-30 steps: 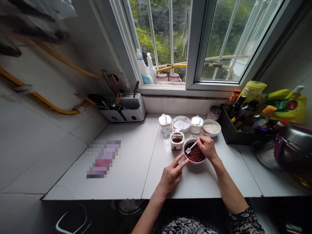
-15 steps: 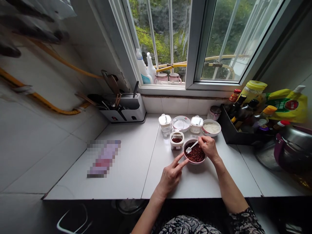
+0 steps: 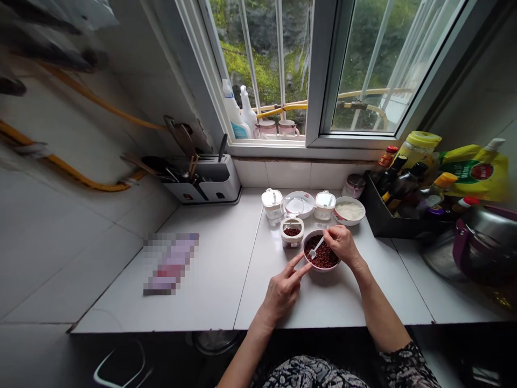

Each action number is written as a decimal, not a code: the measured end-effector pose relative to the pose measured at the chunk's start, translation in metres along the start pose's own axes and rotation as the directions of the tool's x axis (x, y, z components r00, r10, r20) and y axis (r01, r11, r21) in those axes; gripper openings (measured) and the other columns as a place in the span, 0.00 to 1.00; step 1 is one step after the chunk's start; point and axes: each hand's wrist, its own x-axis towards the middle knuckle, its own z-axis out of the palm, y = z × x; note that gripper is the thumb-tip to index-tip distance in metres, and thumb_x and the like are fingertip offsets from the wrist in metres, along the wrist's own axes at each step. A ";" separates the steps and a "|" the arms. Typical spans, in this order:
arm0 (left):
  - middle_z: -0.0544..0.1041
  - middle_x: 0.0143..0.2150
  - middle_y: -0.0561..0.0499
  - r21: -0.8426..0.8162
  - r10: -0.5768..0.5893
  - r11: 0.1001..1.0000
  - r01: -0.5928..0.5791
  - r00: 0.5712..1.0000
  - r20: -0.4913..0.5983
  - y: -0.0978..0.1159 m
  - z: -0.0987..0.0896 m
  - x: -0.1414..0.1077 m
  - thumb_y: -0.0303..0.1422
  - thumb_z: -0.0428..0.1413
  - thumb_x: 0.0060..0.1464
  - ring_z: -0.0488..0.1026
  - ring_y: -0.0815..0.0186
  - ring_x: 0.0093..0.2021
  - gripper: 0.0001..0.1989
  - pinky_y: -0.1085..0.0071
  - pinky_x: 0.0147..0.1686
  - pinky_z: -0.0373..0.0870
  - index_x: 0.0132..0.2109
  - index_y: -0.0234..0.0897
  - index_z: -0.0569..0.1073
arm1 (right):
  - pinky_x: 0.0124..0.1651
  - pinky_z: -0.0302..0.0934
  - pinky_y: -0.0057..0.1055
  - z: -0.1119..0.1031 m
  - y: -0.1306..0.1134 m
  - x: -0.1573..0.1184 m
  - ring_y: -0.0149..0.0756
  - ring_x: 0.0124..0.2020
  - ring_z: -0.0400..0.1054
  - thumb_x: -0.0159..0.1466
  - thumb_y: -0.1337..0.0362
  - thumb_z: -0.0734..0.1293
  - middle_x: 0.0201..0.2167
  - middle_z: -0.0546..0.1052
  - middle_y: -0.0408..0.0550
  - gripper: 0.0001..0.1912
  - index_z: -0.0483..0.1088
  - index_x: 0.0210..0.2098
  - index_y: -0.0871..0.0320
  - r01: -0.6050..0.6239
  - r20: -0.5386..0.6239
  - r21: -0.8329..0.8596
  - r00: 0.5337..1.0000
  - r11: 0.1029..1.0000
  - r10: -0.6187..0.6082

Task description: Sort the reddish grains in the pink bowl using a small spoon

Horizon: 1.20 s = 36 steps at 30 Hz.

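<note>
My right hand [image 3: 340,246] pinches the handle of a small white spoon [image 3: 316,248]. The spoon slants down into a bowl [image 3: 322,269] of dark red, peppercorn-like grains [image 3: 325,257], its scoop at their surface. Two stretched fingers of my left hand [image 3: 281,290] rest against the bowl's left rim; that hand holds nothing. Just behind and left of the bowl stands a clear seasoning jar [image 3: 291,241] with similar dark grains in it, its lid raised or see-through, I cannot tell which.
Two white-lidded jars [image 3: 272,201] [image 3: 324,205], a plate [image 3: 299,203] and a bowl of white powder or grains [image 3: 349,210] stand behind. A black box of bottles [image 3: 393,225] and a metal pot [image 3: 484,231] are right. A utensil holder [image 3: 220,182] and blurred purple item [image 3: 173,264] lie left.
My right hand has shifted slightly left, and the spoon stands steeper with its scoop lower in the grains. My left hand stays at the bowl's rim.
</note>
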 end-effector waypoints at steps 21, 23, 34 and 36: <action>0.66 0.68 0.42 -0.012 0.021 1.000 -0.022 0.999 -0.024 0.001 0.000 0.001 0.15 0.46 0.55 0.79 0.71 0.40 0.37 0.72 0.46 0.78 0.68 0.47 0.63 | 0.40 0.59 0.31 0.001 0.006 -0.001 0.32 0.22 0.61 0.66 0.59 0.60 0.14 0.66 0.41 0.21 0.58 0.16 0.54 0.041 -0.096 -0.087 0.994 0.995 -0.050; 0.66 0.68 0.42 -0.011 0.027 1.000 -0.028 0.999 -0.029 0.001 0.000 0.001 0.15 0.46 0.55 0.79 0.71 0.40 0.37 0.73 0.45 0.78 0.68 0.47 0.63 | 0.39 0.59 0.30 0.001 0.007 -0.001 0.31 0.21 0.61 0.66 0.60 0.60 0.13 0.66 0.41 0.21 0.58 0.16 0.54 0.055 -0.104 -0.099 0.992 0.994 -0.066; 0.66 0.68 0.42 -0.011 0.017 1.000 -0.018 1.000 -0.020 0.000 0.001 0.000 0.15 0.46 0.55 0.79 0.71 0.39 0.37 0.72 0.45 0.79 0.68 0.47 0.63 | 0.28 0.53 0.29 -0.001 0.003 -0.001 0.30 0.19 0.57 0.65 0.56 0.60 0.13 0.62 0.40 0.23 0.55 0.15 0.54 -0.065 -0.107 0.004 0.992 0.998 0.065; 0.65 0.68 0.43 -0.004 0.017 1.000 -0.017 1.000 -0.019 -0.001 0.001 0.000 0.15 0.46 0.55 0.79 0.71 0.40 0.37 0.72 0.45 0.79 0.68 0.47 0.62 | 0.26 0.52 0.29 -0.001 0.002 -0.002 0.29 0.18 0.56 0.65 0.54 0.60 0.12 0.63 0.40 0.23 0.56 0.15 0.54 -0.133 -0.092 0.076 0.986 0.988 0.140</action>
